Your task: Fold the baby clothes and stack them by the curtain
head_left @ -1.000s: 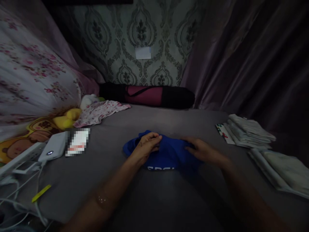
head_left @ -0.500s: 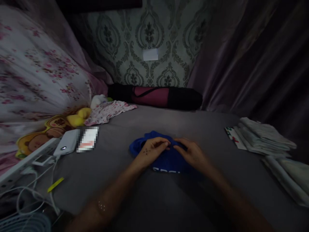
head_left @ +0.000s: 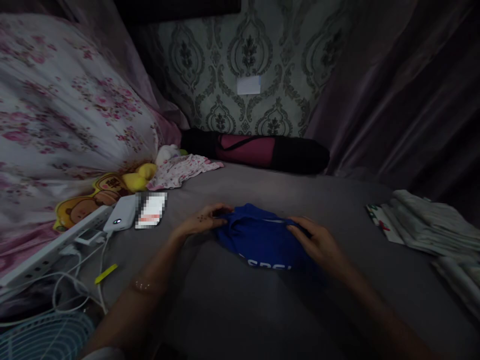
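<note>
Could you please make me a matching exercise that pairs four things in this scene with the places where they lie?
Things:
1 blue garment
2 white power bank
3 pink and black roll
4 folded white cloths

Places:
A far right
B against the patterned wall
C held between the left hand and right hand
D left, beside the power strip

Pairs: 1-C; 2-D; 3-B; 4-A

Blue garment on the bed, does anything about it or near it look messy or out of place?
The blue garment lies bunched and wrinkled, pinched at its ends by the left hand and right hand. At the picture's left, white cables tangle loosely by the power strip. Nothing looks spilled or damaged.
</note>
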